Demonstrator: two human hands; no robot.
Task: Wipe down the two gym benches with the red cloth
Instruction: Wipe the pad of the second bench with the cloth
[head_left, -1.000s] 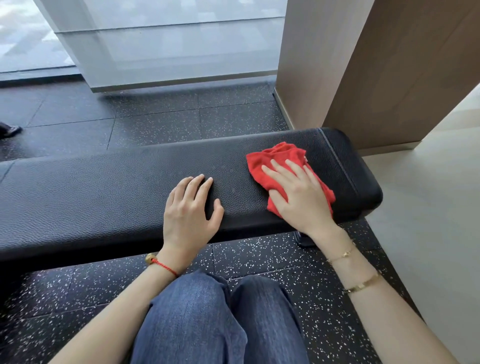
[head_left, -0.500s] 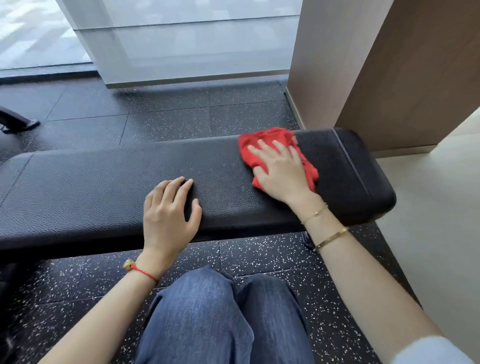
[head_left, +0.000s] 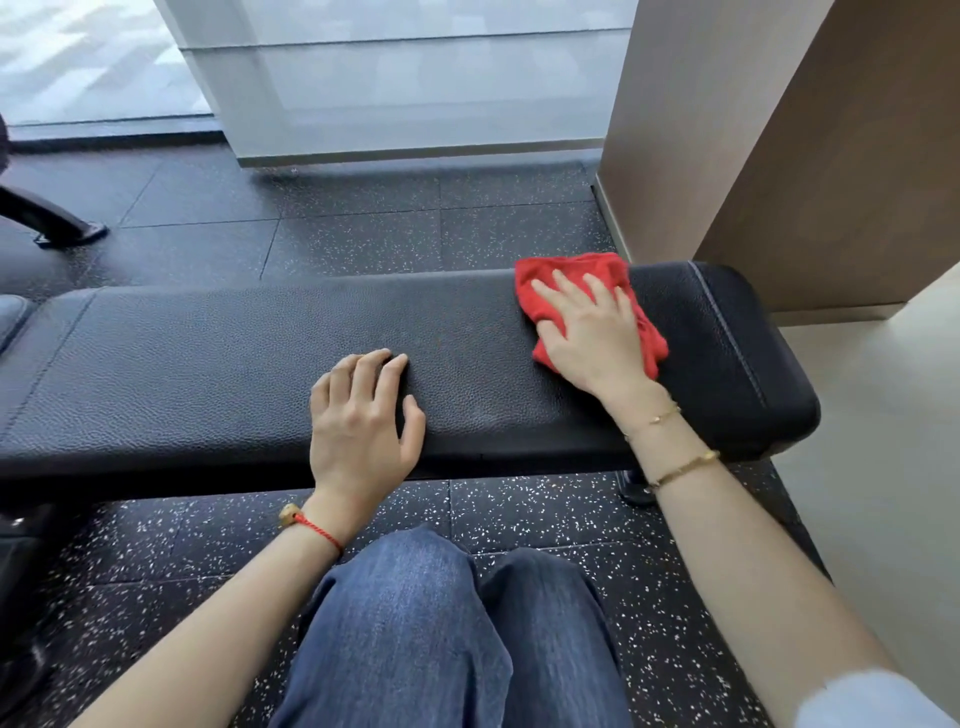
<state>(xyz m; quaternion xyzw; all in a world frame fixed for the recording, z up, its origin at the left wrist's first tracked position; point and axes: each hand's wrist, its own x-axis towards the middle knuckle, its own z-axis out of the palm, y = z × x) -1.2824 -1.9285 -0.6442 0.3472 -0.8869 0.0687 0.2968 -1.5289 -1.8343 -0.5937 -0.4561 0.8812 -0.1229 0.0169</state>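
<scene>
Pressing the red cloth (head_left: 597, 306) flat-fingered near the bench (head_left: 208, 364) end, right hand (head_left: 592, 338); left hand (head_left: 363, 421) rests relaxed at its near edge

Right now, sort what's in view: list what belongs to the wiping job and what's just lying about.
Job:
- red cloth, flat under the right hand
- black bench, braced by the left hand

Lying about:
- black metal foot, far left on the floor
- wooden pillar
- glass wall

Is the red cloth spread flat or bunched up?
Bunched up. The red cloth lies crumpled in uneven folds on the bench, pressed under the right hand.
</scene>
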